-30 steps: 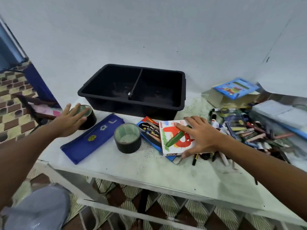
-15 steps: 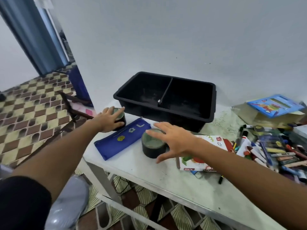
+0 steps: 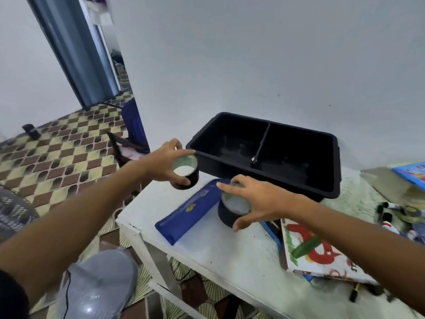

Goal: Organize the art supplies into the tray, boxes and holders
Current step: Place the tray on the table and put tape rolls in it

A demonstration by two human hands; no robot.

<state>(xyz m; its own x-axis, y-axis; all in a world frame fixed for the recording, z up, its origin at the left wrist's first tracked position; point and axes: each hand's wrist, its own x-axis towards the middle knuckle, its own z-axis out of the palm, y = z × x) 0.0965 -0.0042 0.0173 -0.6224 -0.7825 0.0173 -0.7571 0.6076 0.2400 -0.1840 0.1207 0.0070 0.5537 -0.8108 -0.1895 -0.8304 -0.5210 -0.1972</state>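
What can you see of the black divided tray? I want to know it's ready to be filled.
The black tray looks like plastic: rectangular, with rounded corners, a rolled rim and a centre divider making two compartments. Both look empty, apart from pale dusty smears on the floors. It sits upright on the white table, at the back near the wall. Neither hand touches it; the left hand holds a tape roll just off its front-left corner.

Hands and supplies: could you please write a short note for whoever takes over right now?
Left hand grips a black tape roll, lifted beside the tray's left end.
Right hand holds the second tape roll from above; whether it is off the table is unclear.
The black divided tray holds no supplies.
Blue pencil pouch, colouring book and loose markers lie on the table.
Done: nothing stowed. Left: both rolls, then everything else.
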